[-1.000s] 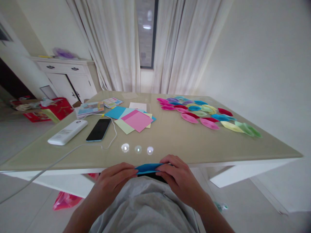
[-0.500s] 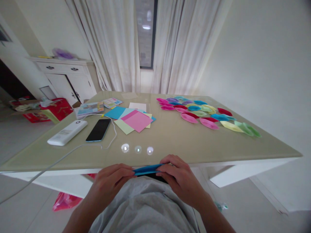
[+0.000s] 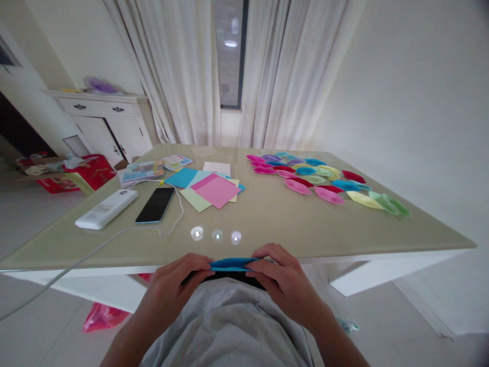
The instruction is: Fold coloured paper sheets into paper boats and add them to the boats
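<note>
A folded piece of blue paper [image 3: 232, 264] is stretched between my hands at the table's near edge, above my lap. My left hand [image 3: 179, 278] pinches its left end between thumb and fingers. The right end is pinched by my right hand [image 3: 278, 272], whose fingers cover that tip. Beyond, on the table's right half, lie several folded paper boat-like shapes [image 3: 298, 186] in pink, red, blue, yellow and green. Flat square sheets, with a pink sheet [image 3: 216, 190] on top, are spread left of them.
A phone [image 3: 155, 205] and a white power bank [image 3: 107, 209] rest on the left of the table [image 3: 275, 229]. A white cable [image 3: 114, 235] runs over the near edge. Booklets [image 3: 141, 171] lie behind. A red plastic bag [image 3: 105, 317] is on the floor.
The blue paper has tilted slightly and looks a little flatter, with its upper edge showing differently. Both hands keep their pinch and have barely moved.
</note>
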The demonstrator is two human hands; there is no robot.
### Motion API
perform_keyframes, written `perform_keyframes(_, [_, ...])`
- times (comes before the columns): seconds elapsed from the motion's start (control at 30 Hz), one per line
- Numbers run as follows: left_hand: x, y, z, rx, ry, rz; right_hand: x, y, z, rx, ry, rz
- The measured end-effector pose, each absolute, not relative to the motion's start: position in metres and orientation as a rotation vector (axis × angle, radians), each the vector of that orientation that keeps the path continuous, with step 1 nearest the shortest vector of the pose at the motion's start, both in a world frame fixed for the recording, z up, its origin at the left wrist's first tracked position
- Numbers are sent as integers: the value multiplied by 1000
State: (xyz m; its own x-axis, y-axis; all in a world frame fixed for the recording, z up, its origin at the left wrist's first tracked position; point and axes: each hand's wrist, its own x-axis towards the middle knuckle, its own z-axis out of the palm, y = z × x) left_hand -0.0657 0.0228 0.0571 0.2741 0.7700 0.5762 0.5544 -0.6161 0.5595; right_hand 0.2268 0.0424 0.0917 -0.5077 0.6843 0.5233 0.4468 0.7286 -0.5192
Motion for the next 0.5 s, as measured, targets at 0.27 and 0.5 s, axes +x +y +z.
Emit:
perform_keyframes(0.27, [-65, 24, 57, 2280, 1233, 1244, 226, 43, 89, -838, -2197, 369])
perform_keyframes(0.5, [-68, 22, 54, 2277, 1242, 1283, 225, 42, 89, -830, -2200, 386])
